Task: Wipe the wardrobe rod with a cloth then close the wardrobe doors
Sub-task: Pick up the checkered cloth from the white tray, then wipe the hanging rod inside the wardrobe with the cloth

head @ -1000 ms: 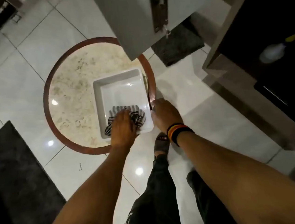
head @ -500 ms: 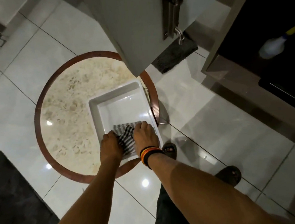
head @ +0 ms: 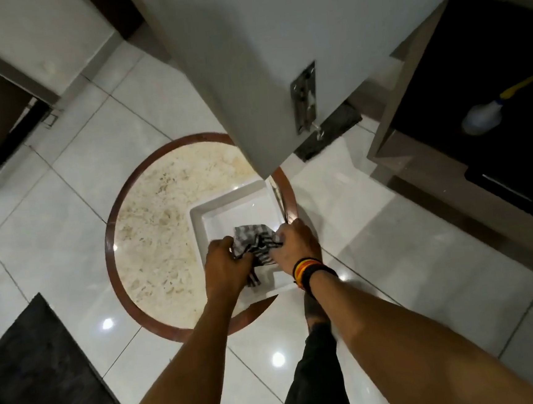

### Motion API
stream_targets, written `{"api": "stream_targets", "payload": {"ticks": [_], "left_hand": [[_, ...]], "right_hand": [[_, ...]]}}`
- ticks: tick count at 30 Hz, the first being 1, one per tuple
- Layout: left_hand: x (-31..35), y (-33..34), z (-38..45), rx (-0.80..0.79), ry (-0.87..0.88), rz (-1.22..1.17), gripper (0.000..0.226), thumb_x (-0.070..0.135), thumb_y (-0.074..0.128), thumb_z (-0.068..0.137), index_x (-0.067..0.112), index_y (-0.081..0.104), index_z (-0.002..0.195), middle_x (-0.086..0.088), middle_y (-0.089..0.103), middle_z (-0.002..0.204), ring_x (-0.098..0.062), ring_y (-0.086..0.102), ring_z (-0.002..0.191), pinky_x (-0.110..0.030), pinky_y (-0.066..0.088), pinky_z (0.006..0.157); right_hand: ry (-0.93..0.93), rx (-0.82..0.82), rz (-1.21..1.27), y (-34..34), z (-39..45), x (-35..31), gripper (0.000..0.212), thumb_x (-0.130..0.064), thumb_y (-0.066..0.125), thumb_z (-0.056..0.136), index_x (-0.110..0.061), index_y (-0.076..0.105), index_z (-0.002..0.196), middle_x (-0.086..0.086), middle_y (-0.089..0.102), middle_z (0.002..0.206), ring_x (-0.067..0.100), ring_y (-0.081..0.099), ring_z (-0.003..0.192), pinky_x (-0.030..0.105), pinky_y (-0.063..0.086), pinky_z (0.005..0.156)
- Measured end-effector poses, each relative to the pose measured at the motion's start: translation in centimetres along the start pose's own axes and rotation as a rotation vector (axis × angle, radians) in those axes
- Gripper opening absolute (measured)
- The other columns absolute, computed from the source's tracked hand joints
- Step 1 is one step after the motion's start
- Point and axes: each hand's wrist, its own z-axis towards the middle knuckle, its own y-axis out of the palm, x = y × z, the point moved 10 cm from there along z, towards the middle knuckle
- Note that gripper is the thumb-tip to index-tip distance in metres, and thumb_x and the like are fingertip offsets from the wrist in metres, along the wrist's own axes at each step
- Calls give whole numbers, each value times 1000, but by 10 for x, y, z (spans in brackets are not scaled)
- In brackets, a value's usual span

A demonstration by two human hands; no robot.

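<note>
A striped grey and white cloth (head: pixel 253 241) is bunched over the near part of a white square tray (head: pixel 227 210) on a round marble table (head: pixel 157 224). My left hand (head: pixel 224 270) grips the cloth's left side and my right hand (head: pixel 296 247), with dark bands at the wrist, grips its right side. An open grey wardrobe door (head: pixel 246 61) with a metal latch (head: pixel 305 98) hangs over the table's far right. The wardrobe's dark inside (head: pixel 487 86) is at the right. The rod is not in view.
A spray bottle (head: pixel 485 116) with a yellow and blue top lies inside the wardrobe. A dark mat (head: pixel 42 376) covers the white tiled floor at lower left, and another dark mat (head: pixel 327 135) lies under the door. My legs stand below the table's near edge.
Both hands have closed on the cloth and gathered it up from the tray's floor; a second ago only the left hand was on it. The view has tilted up.
</note>
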Motion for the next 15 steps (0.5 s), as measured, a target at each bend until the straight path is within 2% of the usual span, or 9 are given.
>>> {"api": "stream_targets", "payload": {"ticks": [1,3,5,7,9,11,13,15], "left_hand": [[29,-9,-8,-4,34,-60,19,26,72,79,14,68,94,-4,67,90,-24,65,79,-29,48,69],[49,3,-20,-64,34,-94,16,33,70,79,21,66,90,1,72,78,-22,69,73,-30,52,67],[87,8,-33,-88,79,-113,20,43,67,78,26,65,88,3,73,70,-18,70,66,-32,56,66],[132,14,-46,-99,136,-123,27,48,63,79,28,67,97,5,76,80,-19,72,74,-31,58,69],[186,25,-58,-140,202,-169,33,47,67,85,26,68,110,4,74,95,-22,72,89,-31,57,78],[239,36,-66,-182,288,-258,31,37,74,87,17,70,110,-2,76,100,-25,72,96,-35,59,85],[292,41,-76,-215,351,-319,29,31,77,86,14,70,109,-4,76,101,-25,72,98,-38,59,89],[344,39,-86,-219,420,-367,22,31,77,84,18,70,101,-1,75,94,-21,73,93,-35,60,83]], "right_hand": [[0,23,10,-33,-5,1,15,-19,71,79,-15,67,94,10,59,117,31,61,105,39,59,86],[44,2,44,-54,-10,19,13,-20,70,78,-20,60,87,10,63,112,32,58,107,36,56,86],[117,18,177,-92,-21,41,15,-21,70,78,-19,57,87,6,68,95,31,64,97,36,55,80],[182,85,316,-141,-37,66,19,-24,70,78,-18,59,92,-3,65,82,26,67,85,38,59,76],[199,172,392,-198,-53,86,24,-29,70,75,-21,62,96,-4,69,82,22,69,82,41,61,75],[192,268,427,-253,-64,101,22,-29,73,75,-24,65,94,1,74,89,23,72,85,43,61,79],[183,381,456,-310,-77,113,19,-22,77,77,-22,66,92,4,75,92,24,72,89,43,60,82],[161,479,478,-363,-90,119,21,-20,77,79,-20,65,97,3,74,95,21,71,88,38,59,82]]}}
